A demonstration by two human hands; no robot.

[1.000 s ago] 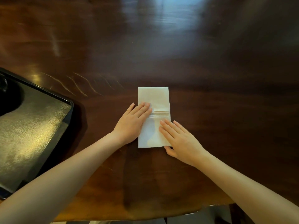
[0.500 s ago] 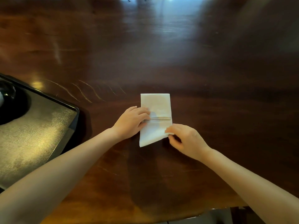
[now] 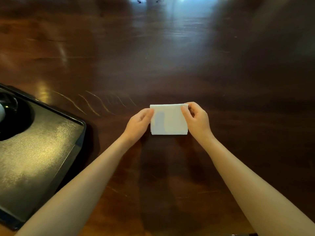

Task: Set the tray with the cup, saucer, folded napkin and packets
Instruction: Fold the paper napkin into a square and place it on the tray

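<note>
Both hands hold the folded napkin.
Left hand and right hand pinch its far corners on the table, beside the tray.

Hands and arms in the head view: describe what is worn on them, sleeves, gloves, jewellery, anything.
Nothing worn shows. The left hand and right hand are ungloved, with no ring on the fingers in view. The left forearm and right forearm are bare to the picture's edge: no sleeve, cuff, watch or bracelet. Any sleeve would be out of view.
</note>
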